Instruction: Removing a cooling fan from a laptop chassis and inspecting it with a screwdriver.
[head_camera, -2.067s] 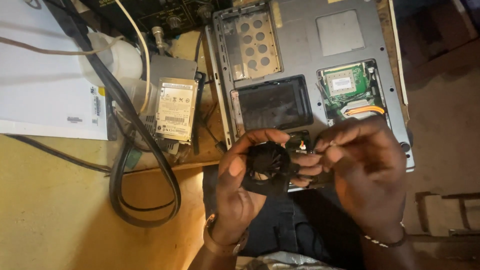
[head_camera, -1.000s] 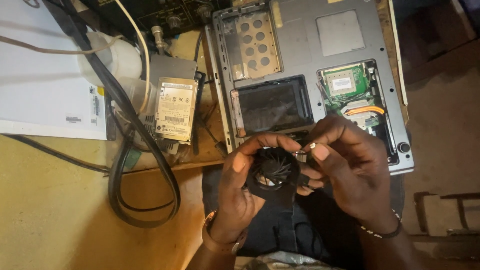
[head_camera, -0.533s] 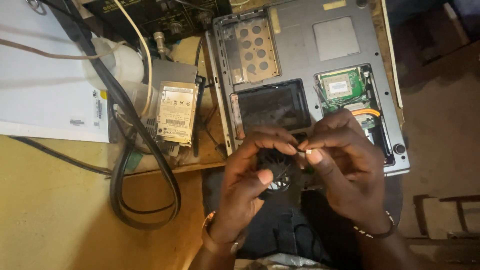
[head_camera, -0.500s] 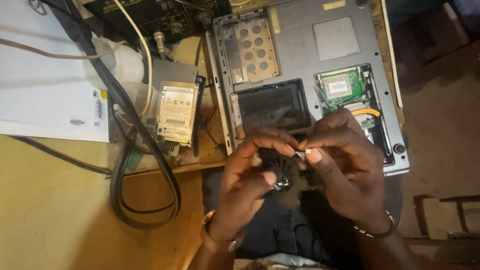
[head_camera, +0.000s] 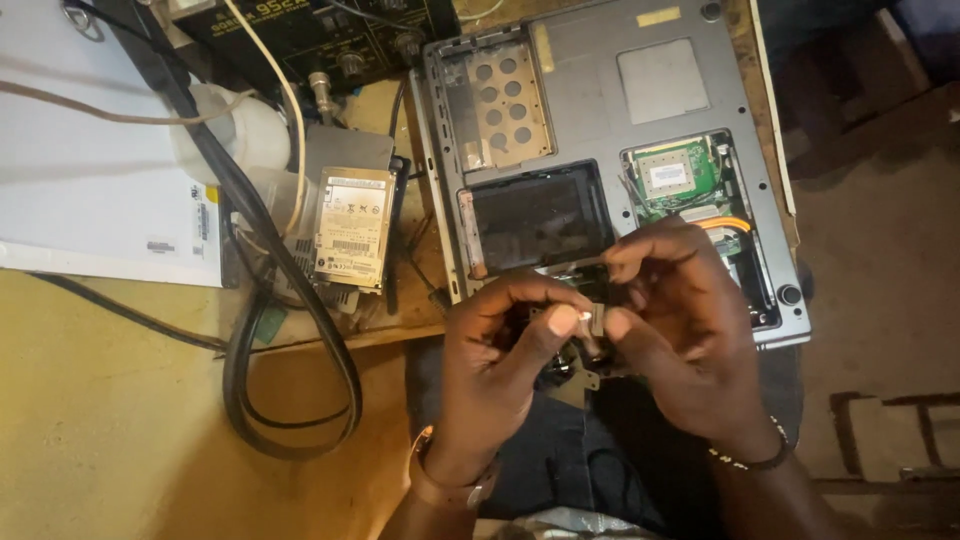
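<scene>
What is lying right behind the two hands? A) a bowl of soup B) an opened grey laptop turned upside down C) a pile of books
B: the grey laptop base lies bottom-up with open bays and a green circuit card showing, just beyond the left hand and right hand.

Both hands on small black fan part, above lap.
Left hand (head_camera: 500, 360) and right hand (head_camera: 680, 320) pinch it (head_camera: 578, 362) just below upturned grey laptop (head_camera: 600, 110).
</scene>
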